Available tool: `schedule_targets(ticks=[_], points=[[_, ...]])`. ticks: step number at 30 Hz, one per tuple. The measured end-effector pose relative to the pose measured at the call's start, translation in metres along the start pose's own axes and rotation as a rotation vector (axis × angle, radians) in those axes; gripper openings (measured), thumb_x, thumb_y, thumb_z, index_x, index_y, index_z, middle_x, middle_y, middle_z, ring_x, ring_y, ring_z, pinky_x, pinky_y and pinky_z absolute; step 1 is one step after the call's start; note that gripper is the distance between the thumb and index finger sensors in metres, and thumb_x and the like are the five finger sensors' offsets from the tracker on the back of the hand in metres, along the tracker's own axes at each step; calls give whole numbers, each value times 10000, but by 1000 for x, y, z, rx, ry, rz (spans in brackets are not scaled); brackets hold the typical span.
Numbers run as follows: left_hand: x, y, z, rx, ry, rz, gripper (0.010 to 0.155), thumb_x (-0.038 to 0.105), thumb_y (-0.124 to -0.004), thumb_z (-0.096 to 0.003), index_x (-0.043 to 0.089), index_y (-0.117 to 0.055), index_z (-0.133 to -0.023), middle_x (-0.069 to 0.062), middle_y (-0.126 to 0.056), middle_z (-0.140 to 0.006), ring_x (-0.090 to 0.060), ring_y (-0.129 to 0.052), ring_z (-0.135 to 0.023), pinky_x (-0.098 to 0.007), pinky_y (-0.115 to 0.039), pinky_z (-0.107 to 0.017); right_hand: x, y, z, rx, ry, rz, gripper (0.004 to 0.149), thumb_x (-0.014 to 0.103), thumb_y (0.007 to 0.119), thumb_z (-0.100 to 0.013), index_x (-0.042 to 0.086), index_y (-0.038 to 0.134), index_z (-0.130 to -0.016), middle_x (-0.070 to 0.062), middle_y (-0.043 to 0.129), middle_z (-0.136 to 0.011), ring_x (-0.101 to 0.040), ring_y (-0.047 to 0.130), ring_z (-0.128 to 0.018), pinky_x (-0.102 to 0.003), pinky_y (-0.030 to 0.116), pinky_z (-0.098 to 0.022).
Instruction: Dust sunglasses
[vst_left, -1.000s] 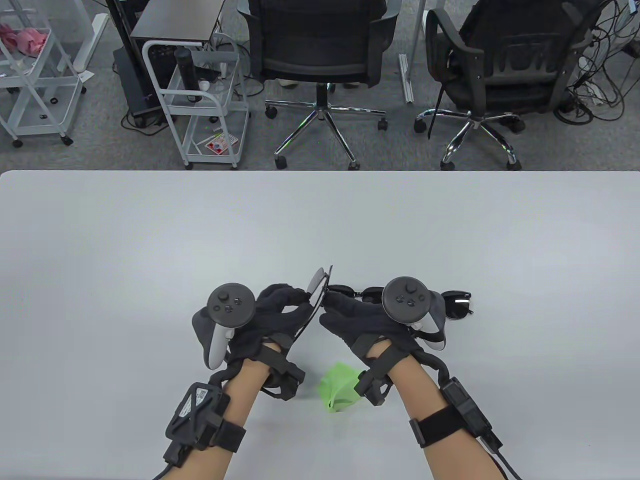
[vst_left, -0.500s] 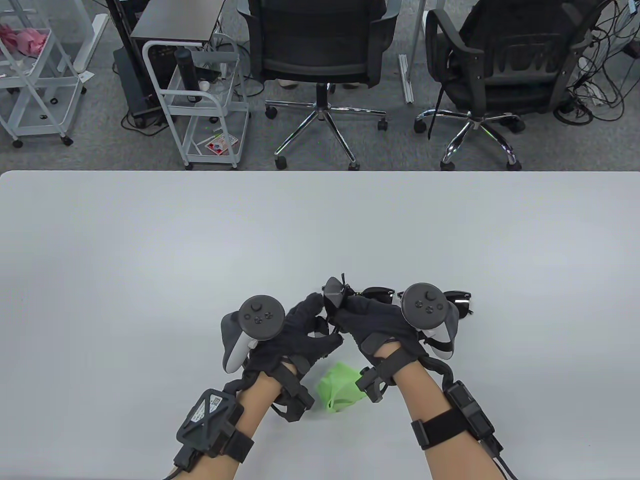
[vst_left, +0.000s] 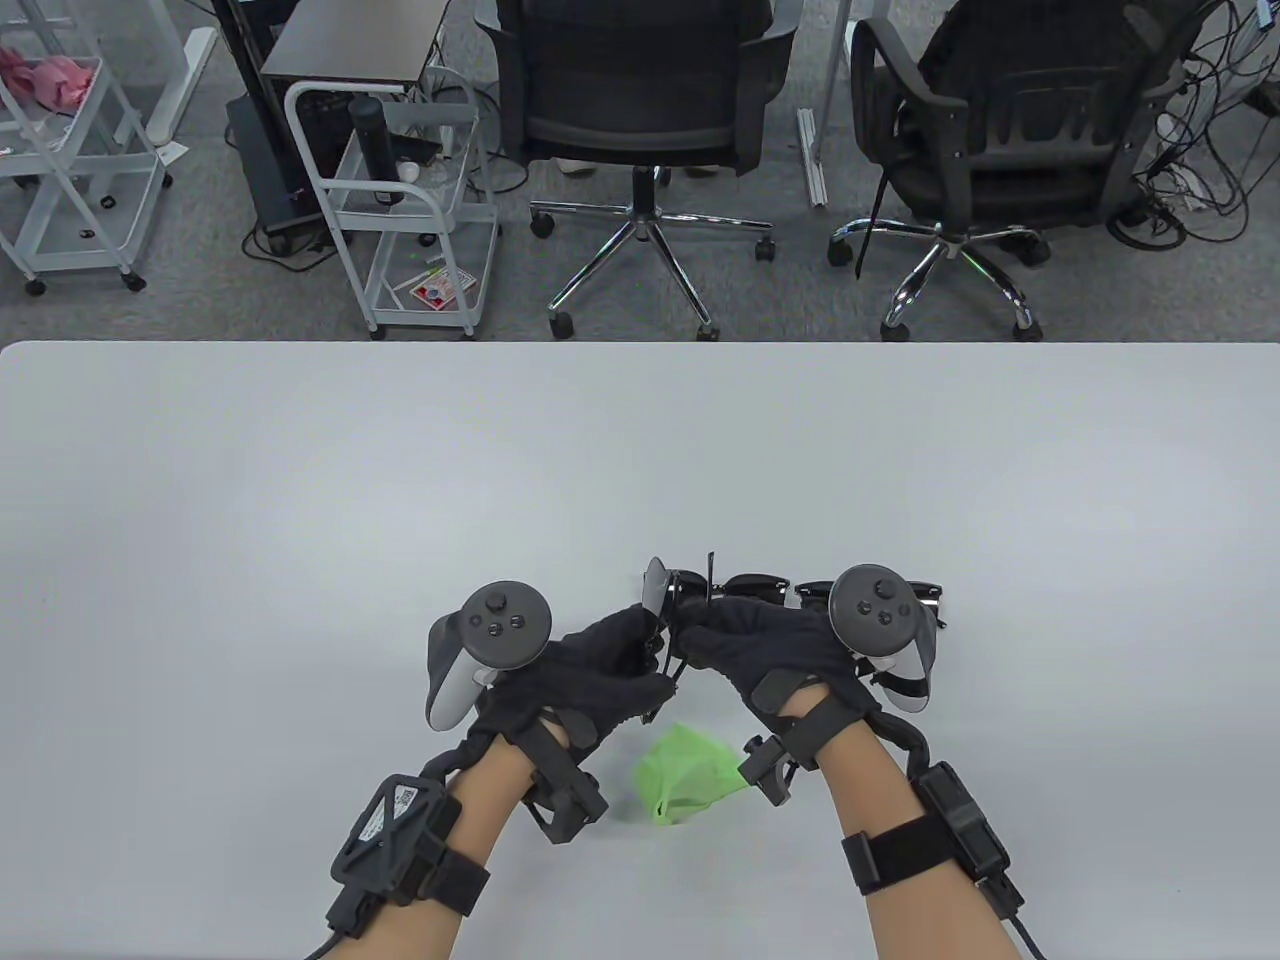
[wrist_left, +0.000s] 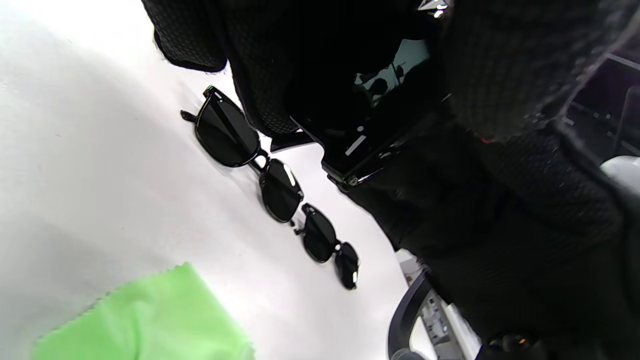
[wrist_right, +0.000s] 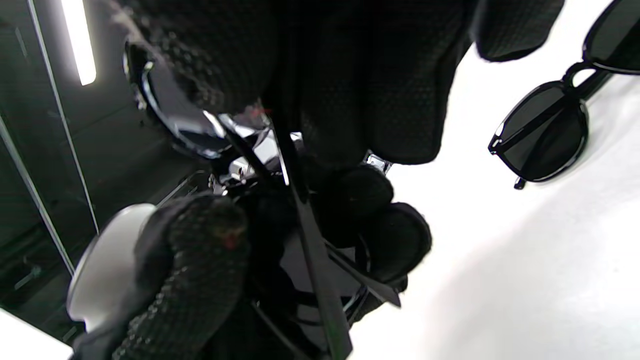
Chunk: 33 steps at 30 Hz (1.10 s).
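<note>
While both of my hands close on it, the held pair of sunglasses (vst_left: 668, 600) sits lifted above the near middle of the white table (vst_left: 300, 480), lens up. My left hand (vst_left: 590, 670) grips it from the left, fingers curled around frame; my right hand (vst_left: 770, 650) pinches it from the right. Just beyond, two more pairs of sunglasses (wrist_left: 270, 185) lie in a row. Nearer me lies a crumpled green cloth (vst_left: 690, 772).

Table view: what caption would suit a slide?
Both gloved hands hold one pair of sunglasses above the table, green cloth lying below.
</note>
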<state>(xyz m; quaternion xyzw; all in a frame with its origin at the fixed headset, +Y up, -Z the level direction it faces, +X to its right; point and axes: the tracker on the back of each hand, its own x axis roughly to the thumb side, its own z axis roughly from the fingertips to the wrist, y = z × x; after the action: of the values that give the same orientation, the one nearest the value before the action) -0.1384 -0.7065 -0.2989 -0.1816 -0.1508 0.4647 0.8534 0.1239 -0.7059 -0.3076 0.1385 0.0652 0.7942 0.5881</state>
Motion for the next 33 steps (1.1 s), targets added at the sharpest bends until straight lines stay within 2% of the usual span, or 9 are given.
schedule_targets(ticks=[8,11,18,21,25,28,29,31,33], points=[[-10,15,6,121,-26,271,835,671,-819,-314,366,-558,-1046,113,-699,-1057,-129,-939,-952,-397,-690,-772,-29,0,10,-89,174,-425,423,408,867,-454,141,909,-779,-56,1030,-728,-300,1050,-608,-620,689,-585],[-10,18,8,164,-35,315,833,676,-810,-314,373,-548,-1045,117,-691,-1058,-119,-935,-956,-386,-688,-777,-30,1,11,-101,182,-443,427,411,862,-460,139,902,-786,-51,1024,-737,-300,1046,-617,-617,688,-587],[-9,22,10,172,-48,306,833,673,-804,-319,375,-536,-1049,123,-677,-1065,-116,-921,-967,-383,-677,-783,-28,3,12,-107,194,-440,433,402,856,-466,117,898,-789,-68,1022,-736,-313,1044,-619,-621,685,-585],[-9,20,8,158,-46,230,833,673,-800,-321,375,-530,-1051,121,-669,-1068,-119,-916,-970,-389,-674,-783,-29,3,13,-115,214,-408,440,389,851,-471,97,887,-799,-88,1008,-749,-332,1033,-625,-628,679,-579],[-4,21,10,178,-54,159,831,669,-801,-325,380,-525,-1053,122,-661,-1073,-130,-905,-971,-407,-656,-785,-22,-5,18,-210,261,-196,678,443,865,-446,-49,763,-902,-265,874,-863,-496,906,-716,-689,609,-553],[0,25,14,244,-53,19,832,666,-805,-326,375,-531,-1055,116,-664,-1073,-139,-903,-968,-419,-650,-782,-4,-16,21,-263,254,84,732,466,874,-433,-123,792,-860,-359,883,-817,-581,895,-667,-730,596,-510],[2,26,14,264,-53,-39,831,666,-805,-326,373,-534,-1055,114,-665,-1073,-142,-907,-965,-422,-649,-781,4,-19,21,-257,221,225,714,479,866,-439,-116,831,-832,-352,918,-786,-578,920,-637,-724,616,-499],[7,25,17,314,-56,-234,831,667,-807,-324,373,-540,-1054,113,-672,-1070,-144,-912,-959,-427,-650,-778,34,-19,22,-247,86,713,657,514,832,-455,-36,880,-811,-259,980,-766,-492,987,-621,-673,683,-507],[11,22,16,315,-61,-348,830,671,-808,-317,375,-553,-1050,115,-687,-1064,-142,-925,-948,-428,-658,-774,53,-10,23,-273,-97,862,601,522,819,-458,71,866,-851,-146,979,-818,-390,1000,-688,-625,706,-561]])
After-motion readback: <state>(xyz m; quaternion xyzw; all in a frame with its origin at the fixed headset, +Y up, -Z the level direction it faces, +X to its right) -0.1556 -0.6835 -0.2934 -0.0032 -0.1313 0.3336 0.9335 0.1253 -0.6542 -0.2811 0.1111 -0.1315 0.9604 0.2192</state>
